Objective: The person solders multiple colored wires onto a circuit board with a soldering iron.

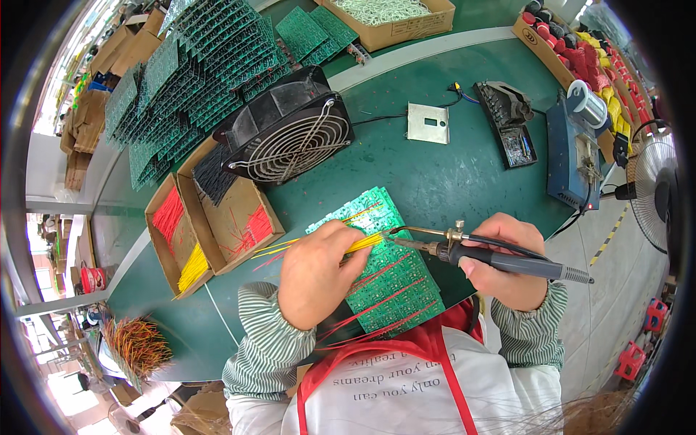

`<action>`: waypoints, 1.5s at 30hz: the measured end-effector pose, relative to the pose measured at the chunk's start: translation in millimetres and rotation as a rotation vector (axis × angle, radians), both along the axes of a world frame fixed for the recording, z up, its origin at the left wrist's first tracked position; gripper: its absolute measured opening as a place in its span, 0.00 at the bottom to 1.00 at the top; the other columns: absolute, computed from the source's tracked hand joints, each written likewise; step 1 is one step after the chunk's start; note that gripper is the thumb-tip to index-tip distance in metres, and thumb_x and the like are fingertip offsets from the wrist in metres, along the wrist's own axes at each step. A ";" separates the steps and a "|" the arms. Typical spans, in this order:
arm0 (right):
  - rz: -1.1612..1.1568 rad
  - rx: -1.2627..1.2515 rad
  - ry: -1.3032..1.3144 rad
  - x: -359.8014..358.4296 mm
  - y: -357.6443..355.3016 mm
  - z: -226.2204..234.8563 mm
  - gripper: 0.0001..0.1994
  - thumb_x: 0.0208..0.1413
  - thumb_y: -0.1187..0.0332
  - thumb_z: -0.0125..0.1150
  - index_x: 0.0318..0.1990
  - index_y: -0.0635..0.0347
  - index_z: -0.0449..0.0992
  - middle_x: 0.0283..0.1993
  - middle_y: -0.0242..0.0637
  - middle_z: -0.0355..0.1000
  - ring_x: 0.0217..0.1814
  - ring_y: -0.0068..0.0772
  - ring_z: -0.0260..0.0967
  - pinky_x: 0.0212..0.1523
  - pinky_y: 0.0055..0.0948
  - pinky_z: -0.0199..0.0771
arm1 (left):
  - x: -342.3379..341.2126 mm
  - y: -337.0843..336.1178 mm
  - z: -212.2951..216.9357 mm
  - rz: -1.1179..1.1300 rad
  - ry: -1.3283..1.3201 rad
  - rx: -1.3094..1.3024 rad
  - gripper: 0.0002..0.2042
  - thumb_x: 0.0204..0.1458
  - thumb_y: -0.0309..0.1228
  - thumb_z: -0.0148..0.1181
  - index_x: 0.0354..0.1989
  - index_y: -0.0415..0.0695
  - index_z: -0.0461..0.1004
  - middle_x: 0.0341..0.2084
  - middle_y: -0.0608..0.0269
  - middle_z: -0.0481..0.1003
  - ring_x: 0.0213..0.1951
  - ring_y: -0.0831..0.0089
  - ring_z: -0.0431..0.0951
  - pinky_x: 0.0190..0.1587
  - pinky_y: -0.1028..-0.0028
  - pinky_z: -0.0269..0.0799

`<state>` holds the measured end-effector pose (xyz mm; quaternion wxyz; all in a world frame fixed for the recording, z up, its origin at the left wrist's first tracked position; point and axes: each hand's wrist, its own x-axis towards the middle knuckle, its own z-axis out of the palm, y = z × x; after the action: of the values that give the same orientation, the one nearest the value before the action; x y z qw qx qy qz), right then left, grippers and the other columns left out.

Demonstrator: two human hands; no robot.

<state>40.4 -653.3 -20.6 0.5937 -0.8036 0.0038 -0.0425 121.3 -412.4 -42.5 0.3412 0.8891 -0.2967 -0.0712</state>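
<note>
A soldering iron [500,261] is held in the right hand [507,261], low and right of centre in the frame. Its long axis lies almost level across the picture, the metal tip pointing left toward the centre and the dark grey ribbed handle trailing right. The fingers are closed firmly round the handle. A thin brass-coloured feed tube runs above the barrel.

The tip meets a green circuit board [388,268], a flat rectangular panel lying slantwise at centre, its long axis running from upper left to lower right. Thin red wires are laid across it.

The left hand [319,272] is pressed on the board's left part, fingers curled and pinched shut on a bundle of yellow wires [366,243], which points right toward the tip.

At left, shallow cardboard trays [210,225] of red and yellow wire are seen. Above them a round black fan [290,130] with a wire grille is tilted up. Stacks of green boards [196,80] fill the upper left. A blue soldering station [573,156] stands at the right on the smooth green table [435,174].
</note>
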 end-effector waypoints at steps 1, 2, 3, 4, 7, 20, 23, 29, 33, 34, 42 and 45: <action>0.002 -0.029 -0.019 -0.8 -1.5 0.3 0.09 0.40 0.72 0.66 0.29 0.65 0.73 0.22 0.32 0.72 0.21 0.18 0.68 0.23 0.19 0.66 | 0.9 1.0 3.5 0.006 0.006 0.005 0.06 0.45 0.26 0.62 0.29 0.38 0.75 0.24 0.59 0.73 0.22 0.68 0.73 0.26 0.73 0.68; -0.001 -0.031 -0.019 -1.6 -2.5 0.3 0.09 0.40 0.72 0.66 0.29 0.65 0.73 0.22 0.32 0.72 0.21 0.18 0.68 0.23 0.19 0.66 | 3.7 6.5 6.9 0.004 0.006 0.004 0.06 0.45 0.26 0.62 0.29 0.38 0.75 0.24 0.59 0.73 0.22 0.68 0.73 0.26 0.73 0.68; -0.013 -0.032 -0.022 -2.4 -3.4 0.1 0.09 0.40 0.73 0.66 0.29 0.65 0.73 0.22 0.32 0.72 0.20 0.18 0.67 0.23 0.19 0.66 | 8.7 16.9 10.9 0.047 -0.059 0.041 0.06 0.46 0.26 0.62 0.30 0.37 0.75 0.24 0.58 0.73 0.23 0.69 0.74 0.26 0.73 0.68; -0.020 -0.030 -0.027 -3.1 -3.8 0.0 0.09 0.40 0.73 0.66 0.29 0.65 0.73 0.22 0.32 0.72 0.20 0.18 0.67 0.23 0.18 0.66 | 13.2 28.1 15.7 0.094 -0.125 0.082 0.06 0.47 0.25 0.61 0.31 0.37 0.75 0.24 0.57 0.74 0.23 0.69 0.75 0.26 0.74 0.68; -0.035 -0.047 -0.011 -3.6 -4.3 1.8 0.09 0.39 0.72 0.66 0.29 0.64 0.73 0.21 0.32 0.72 0.20 0.18 0.67 0.23 0.19 0.66 | 17.9 39.2 37.8 0.444 -0.262 0.128 0.05 0.48 0.25 0.60 0.33 0.37 0.76 0.24 0.55 0.75 0.22 0.68 0.74 0.26 0.74 0.69; -0.088 0.023 0.017 -10.3 -13.8 -2.7 0.09 0.40 0.72 0.65 0.29 0.65 0.73 0.20 0.31 0.71 0.20 0.17 0.67 0.23 0.18 0.66 | 3.2 -21.7 -3.7 -0.030 -0.023 -0.025 0.07 0.45 0.28 0.62 0.29 0.38 0.74 0.23 0.57 0.71 0.24 0.61 0.72 0.27 0.67 0.67; -0.087 0.039 0.041 -8.3 -13.5 -3.0 0.09 0.40 0.72 0.65 0.29 0.65 0.73 0.20 0.31 0.72 0.21 0.16 0.67 0.23 0.18 0.66 | 4.8 -22.6 -5.9 -0.036 -0.025 -0.006 0.07 0.45 0.28 0.62 0.29 0.38 0.73 0.24 0.57 0.71 0.24 0.62 0.72 0.27 0.67 0.67; -0.074 0.038 0.052 -4.9 -13.6 -5.7 0.09 0.40 0.72 0.65 0.29 0.65 0.73 0.21 0.31 0.72 0.21 0.16 0.67 0.24 0.18 0.66 | 5.0 -23.4 -7.1 -0.024 -0.008 -0.011 0.07 0.45 0.29 0.62 0.28 0.38 0.73 0.23 0.57 0.70 0.24 0.62 0.72 0.27 0.67 0.67; -0.095 0.028 0.026 -7.5 -15.4 -4.3 0.09 0.40 0.72 0.65 0.29 0.65 0.73 0.20 0.31 0.71 0.20 0.17 0.67 0.23 0.18 0.66 | 5.7 -23.6 -4.7 -0.031 -0.007 -0.001 0.07 0.45 0.28 0.62 0.28 0.38 0.74 0.23 0.57 0.71 0.24 0.62 0.72 0.27 0.67 0.67; -0.104 0.046 0.015 -8.8 -16.5 -4.2 0.09 0.40 0.72 0.65 0.29 0.65 0.73 0.20 0.31 0.71 0.20 0.17 0.67 0.22 0.18 0.65 | 5.6 -23.3 -4.1 -0.032 -0.002 0.013 0.07 0.45 0.28 0.62 0.28 0.38 0.74 0.23 0.57 0.71 0.24 0.62 0.72 0.27 0.68 0.67; -0.082 -0.037 -0.034 -20.1 -19.0 0.2 0.09 0.39 0.72 0.65 0.29 0.64 0.73 0.20 0.32 0.72 0.19 0.17 0.67 0.22 0.18 0.65 | 0.6 25.6 15.7 0.143 -0.242 0.105 0.05 0.44 0.24 0.63 0.29 0.37 0.75 0.24 0.57 0.73 0.22 0.65 0.73 0.25 0.71 0.67; -0.038 -0.068 -0.052 -22.7 -13.4 4.0 0.09 0.39 0.72 0.66 0.28 0.63 0.73 0.20 0.31 0.71 0.18 0.18 0.67 0.21 0.19 0.65 | -19.0 39.8 26.1 0.241 -0.269 0.145 0.05 0.44 0.22 0.63 0.29 0.37 0.76 0.22 0.59 0.72 0.19 0.69 0.70 0.22 0.74 0.64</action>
<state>17.6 -666.7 -16.6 0.5651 -0.8216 0.0019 -0.0749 102.4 -372.6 -16.3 0.2394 0.9420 -0.2251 0.0683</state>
